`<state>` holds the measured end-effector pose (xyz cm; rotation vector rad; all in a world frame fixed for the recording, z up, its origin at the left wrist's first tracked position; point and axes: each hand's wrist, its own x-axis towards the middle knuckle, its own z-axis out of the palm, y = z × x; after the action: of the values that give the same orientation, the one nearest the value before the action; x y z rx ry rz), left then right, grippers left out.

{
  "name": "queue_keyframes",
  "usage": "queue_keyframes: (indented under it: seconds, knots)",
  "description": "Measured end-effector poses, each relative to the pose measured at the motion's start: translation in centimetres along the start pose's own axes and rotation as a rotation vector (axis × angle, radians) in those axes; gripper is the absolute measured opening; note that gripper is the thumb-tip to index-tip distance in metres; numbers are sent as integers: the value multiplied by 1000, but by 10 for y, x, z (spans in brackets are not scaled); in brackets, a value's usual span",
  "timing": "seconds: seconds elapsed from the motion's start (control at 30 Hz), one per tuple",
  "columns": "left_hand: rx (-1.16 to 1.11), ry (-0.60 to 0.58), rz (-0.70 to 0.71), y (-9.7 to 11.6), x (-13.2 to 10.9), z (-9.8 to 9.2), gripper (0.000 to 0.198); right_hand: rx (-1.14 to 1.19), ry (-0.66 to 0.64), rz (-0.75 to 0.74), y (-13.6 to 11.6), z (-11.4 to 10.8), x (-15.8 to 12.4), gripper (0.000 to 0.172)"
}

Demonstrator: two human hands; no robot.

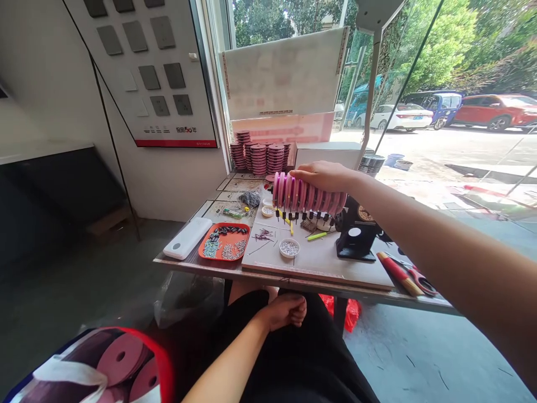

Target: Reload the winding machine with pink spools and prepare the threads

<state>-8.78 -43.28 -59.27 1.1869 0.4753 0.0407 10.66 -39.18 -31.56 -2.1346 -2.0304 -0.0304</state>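
Observation:
A row of pink discs or spools [304, 196] sits sideways above the table, with small black clips hanging along its underside. My right hand [325, 174] lies over its top, fingers curved onto it; their far side is hidden. At the row's right end is a black stand [356, 240]. Low over my lap, my left hand [286, 312] is curled closed and nothing shows sticking out of it. Beneath the row, a round white dish [289, 248] holds small pale pieces. Dark thin pins or sticks [263, 235] lie left of that dish on the board [268, 263].
An orange tray [202, 254] of small parts and a white power bank-like box [187, 238] are at left. Pink discs [259, 159] stand stacked behind. Scissors [422, 280] and a red-handled brush [398, 273] lie right. A bag [157, 350] of pink spools is lower left.

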Motion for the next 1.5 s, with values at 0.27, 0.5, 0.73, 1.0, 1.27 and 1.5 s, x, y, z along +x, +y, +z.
queue_keyframes:
  seconds: [0.27,0.5,0.73,1.0,1.27,1.5]
  knots:
    - [603,369,-110,24,-63,-3,71,-13,3,9,0,0,1,53]
    - [1133,611,-249,81,-134,14,29,-10,0,10,0,0,1,55]
    - [1259,1005,323,98,-104,20,10,-17,0,5,0,1,0,55]
    - [1385,969,564,79,-82,30,15,-20,4,12,-1,0,-1,54]
    - [1441,1008,484,68,-84,39,25,-17,21,10,0,1,0,56]
    - [1521,988,428,66,-84,38,37,-9,17,-8,1,1,-1,56]
